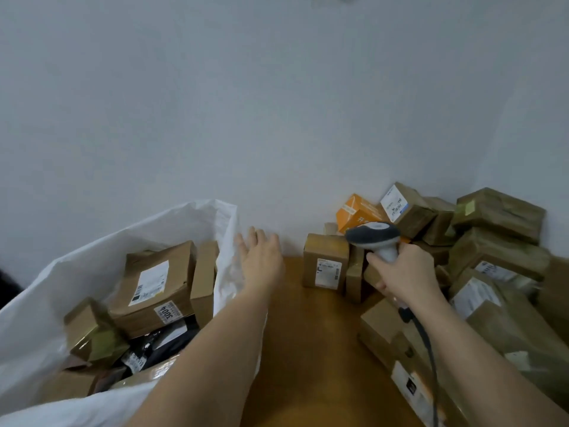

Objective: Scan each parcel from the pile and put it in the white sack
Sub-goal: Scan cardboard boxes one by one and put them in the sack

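Scanner point(374, 238) head aims left; R hand point(400, 272) grips handle

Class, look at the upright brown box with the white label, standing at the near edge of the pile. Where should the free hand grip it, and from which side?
Grip the box across its two narrow sides near the top, coming from the left with the open left hand. It stands upright, its left side is clear, and other parcels crowd its right.

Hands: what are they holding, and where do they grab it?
The right hand grips the scanner by its handle. The left hand is open and holds nothing.
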